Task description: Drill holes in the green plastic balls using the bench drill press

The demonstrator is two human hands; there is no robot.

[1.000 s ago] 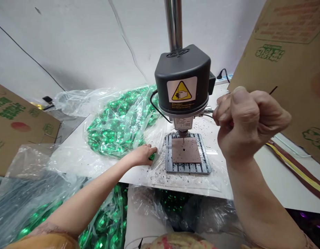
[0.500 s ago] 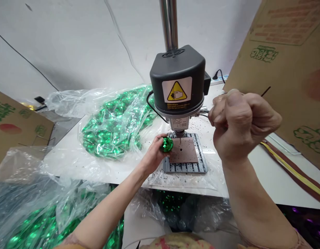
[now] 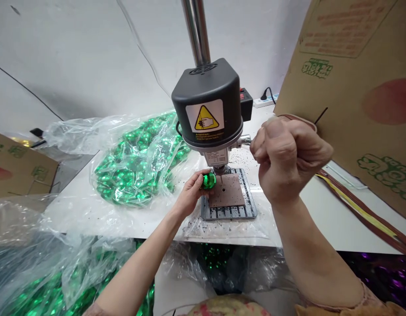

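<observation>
In the middle of the table stands a small drill press point(image 3: 208, 105) with a dark motor housing, its thin bit pointing down. My left hand point(image 3: 192, 188) is closed around a shiny green faceted ball point(image 3: 208, 181), just left of the bit and above the base. My right hand point(image 3: 288, 156) is raised to the right of the press in a fist, at the end of its metal feed handle point(image 3: 245, 140); the fingers hide the grip. A brown board point(image 3: 232, 193) with a small dark hole lies on the slotted metal base point(image 3: 251, 210).
A clear plastic bag of green shiny balls point(image 3: 133, 162) lies left of the press. Cardboard boxes point(image 3: 348, 96) flank the table. Dark shavings dot the white tabletop. A brown and yellow strap point(image 3: 357, 206) lies at right. More bagged green balls point(image 3: 58, 285) are below the table edge.
The camera view has shifted to the right. The green ball has come slightly closer to the drill bit and looks turned in my left hand. My right hand stays in a fist beside the press.
</observation>
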